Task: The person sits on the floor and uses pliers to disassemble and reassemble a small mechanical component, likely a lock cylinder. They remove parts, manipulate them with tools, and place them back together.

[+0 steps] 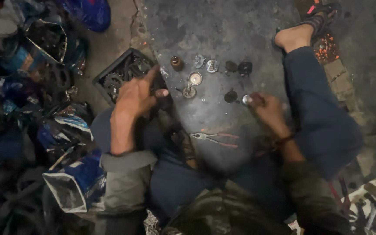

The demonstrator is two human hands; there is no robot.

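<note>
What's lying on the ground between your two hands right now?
In the head view, between left hand and right hand: a small upright metal valve-like part, a round silver cup and a dark round disc on grey concrete floor.

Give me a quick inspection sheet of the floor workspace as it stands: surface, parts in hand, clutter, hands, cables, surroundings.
Surface: dark, stained concrete floor, cracked along its left edge.
Job's things: small round metal parts laid out in a loose row; a shiny small part at the right fingertips; a dark part under the left fingers, too dim to identify.
Clutter: pliers with red handles lying near the knees; black tray of gears on the left.
Grippers: left hand by the tray; right hand pinching the shiny part.
Cables: nothing seen.
Surroundings: blue bags and dark parts piled at left; a sandalled foot at upper right; tools at lower right.
</note>
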